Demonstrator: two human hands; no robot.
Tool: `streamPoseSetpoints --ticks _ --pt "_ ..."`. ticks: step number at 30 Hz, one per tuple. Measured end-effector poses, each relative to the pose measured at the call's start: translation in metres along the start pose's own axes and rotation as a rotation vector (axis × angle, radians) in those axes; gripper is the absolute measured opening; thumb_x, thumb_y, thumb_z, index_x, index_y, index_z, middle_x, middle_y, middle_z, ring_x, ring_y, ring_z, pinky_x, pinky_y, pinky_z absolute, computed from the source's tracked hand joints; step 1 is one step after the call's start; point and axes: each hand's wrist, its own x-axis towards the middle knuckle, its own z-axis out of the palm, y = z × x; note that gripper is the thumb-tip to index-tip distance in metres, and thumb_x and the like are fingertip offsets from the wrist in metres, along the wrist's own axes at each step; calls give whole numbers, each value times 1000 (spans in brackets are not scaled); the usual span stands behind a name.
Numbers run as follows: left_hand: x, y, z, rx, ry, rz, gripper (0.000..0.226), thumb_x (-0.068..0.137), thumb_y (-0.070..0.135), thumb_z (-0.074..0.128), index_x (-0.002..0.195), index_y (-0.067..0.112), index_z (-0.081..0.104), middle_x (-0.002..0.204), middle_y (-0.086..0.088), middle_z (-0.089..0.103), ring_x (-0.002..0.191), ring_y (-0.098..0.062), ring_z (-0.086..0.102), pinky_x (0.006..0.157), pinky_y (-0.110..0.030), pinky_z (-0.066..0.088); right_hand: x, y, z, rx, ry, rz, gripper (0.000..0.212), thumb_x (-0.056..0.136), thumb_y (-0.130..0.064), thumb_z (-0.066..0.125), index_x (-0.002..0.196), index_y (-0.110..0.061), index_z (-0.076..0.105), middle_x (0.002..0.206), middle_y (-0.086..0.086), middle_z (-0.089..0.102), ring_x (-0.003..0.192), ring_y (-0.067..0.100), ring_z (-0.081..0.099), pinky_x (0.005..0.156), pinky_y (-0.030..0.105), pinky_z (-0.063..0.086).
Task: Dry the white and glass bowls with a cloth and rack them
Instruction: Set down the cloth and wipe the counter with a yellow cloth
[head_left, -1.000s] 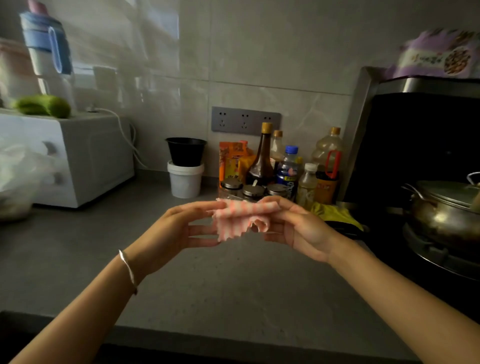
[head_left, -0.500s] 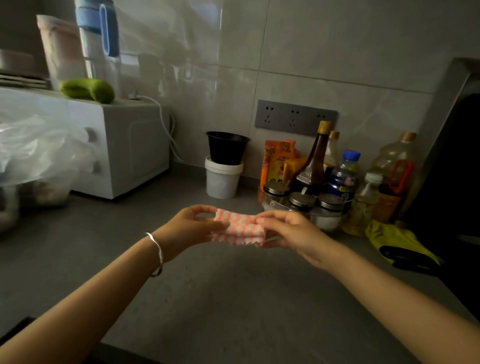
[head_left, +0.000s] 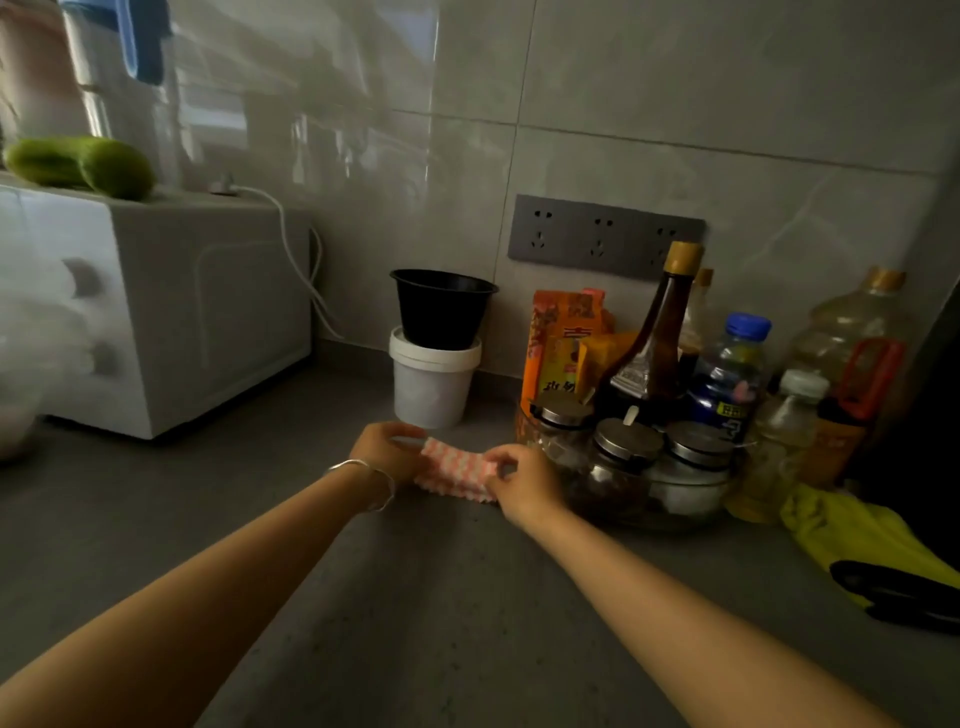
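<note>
Head view, folded cloth (head_left: 457, 475) pinched between left hand (head_left: 384, 451), right hand (head_left: 522, 483)

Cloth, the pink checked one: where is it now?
Head view, centre: the cloth is pinched between left hand and right hand, low at the counter, in front of the white tub and left of the spice jars.

Single head view, looking forward-down over countertop (head_left: 441, 597) toward tiled wall (head_left: 675, 104).
</note>
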Motion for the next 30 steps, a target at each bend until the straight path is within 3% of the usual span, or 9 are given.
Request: streamPoseSetpoints --ticks 3,7,10,12,15,19,24,26,30 --pt "-7 -1 -3 -30 4 -9 43 85 5 67 127 9 56 126 -14 59 101 -20 57 82 -29 50 -11 3 -9 80 -60 -15 25 88 -9 65 113 -4 64 112 10 65 105 24 62 89 30 49" --pt "-38 11 3 35 1 104 37 89 12 64 124 12 55 120 -9 59 100 -16 55 78 -26 48 -42 1 -61 142 -89 -64 22 87 -11 67 109 -12 65 107 -3 60 102 12 57 87 24 46" --pt "-74 33 23 2 -99 130 33 90 13 63 122 11 55 106 -7 63 95 -18 60 72 -26 51 -74 9 -116 156 -75 -84 14 86 -12 68 93 -24 66 104 -5 64 103 13 61 88 28 49" --pt "-99 49 47 4 -179 165 28 91 13 62 119 10 57 99 -6 64 89 -16 61 71 -24 53 -97 22 -152 140 -43 -89 19 85 -12 69 85 -30 65 100 -8 66 101 16 63 89 32 49" --pt "-133 73 91 -13 -271 227 24 92 11 60 116 9 56 93 -5 60 75 -9 56 61 -18 51 -135 43 -203 114 32 -64 20 85 -11 70 83 -30 64 106 -4 65 102 20 64 90 34 49" --pt "-164 100 156 -31 -374 247 36 91 20 63 124 6 55 94 -4 60 87 -16 58 69 -25 51 -181 80 -266 75 126 69 13 84 -25 72 93 -29 65 117 -6 60 112 15 58 94 31 48" --pt "-193 122 239 -21 -486 173 62 92 39 59 141 7 39 118 -8 54 99 -20 56 72 -27 49 -220 129 -320 117 210 275 43 82 -41 70 122 -29 58 135 1 50 130 17 42 94 30 42" --pt "-192 123 267 -20 -487 142 61 94 43 53 140 6 40 121 -10 54 99 -22 57 81 -31 49 -221 150 -331 133 247 311 50 84 -43 68 129 -26 54 140 1 46 134 18 38 96 29 37" --pt "-178 129 307 -84 -449 49 53 100 40 43 137 4 44 129 -17 51 118 -30 52 105 -39 42 -198 190 -343 168 302 411 60 86 -46 64 137 -18 46 147 4 39 134 21 38 105 34 35"
